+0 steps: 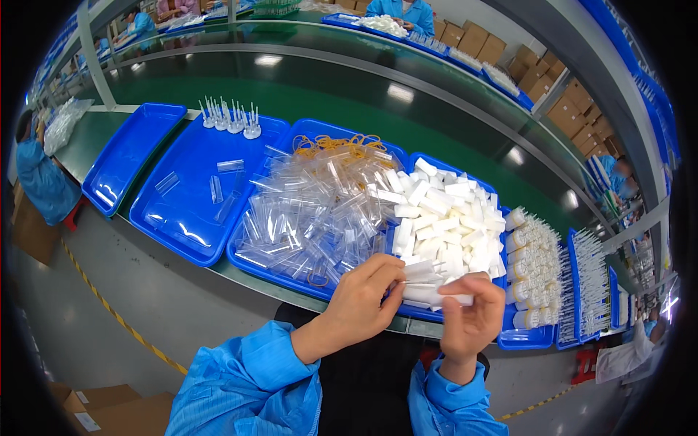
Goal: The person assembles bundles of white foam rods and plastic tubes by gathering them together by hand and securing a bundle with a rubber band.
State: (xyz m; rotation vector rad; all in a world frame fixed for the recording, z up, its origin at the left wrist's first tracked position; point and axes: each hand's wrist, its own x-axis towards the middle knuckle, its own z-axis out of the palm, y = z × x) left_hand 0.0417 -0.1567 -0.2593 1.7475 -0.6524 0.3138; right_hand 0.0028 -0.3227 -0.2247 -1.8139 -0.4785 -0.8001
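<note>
In front of my body, both hands are at a white elongated piece [422,295] above the near edge of the blue trays. My left hand [358,304] is closed, thumb and fingertips pinched at the piece's left end. My right hand [474,314] grips its right end between thumb and curled fingers. Whether a clear sleeve surrounds the piece, I cannot tell. Just beyond my hands lies a heap of white foam-like blocks [447,218]. To its left, many clear plastic sleeves [313,211] fill a tray, with yellow rubber bands [338,145] at the far side.
A blue tray [182,211] at left holds a few clear sleeves and several white stemmed parts [231,120]; another blue tray [134,156] stands beyond. White cylindrical parts with thin stems [534,269] stand at right. Behind runs a green conveyor [349,87]. Co-workers in blue sit around.
</note>
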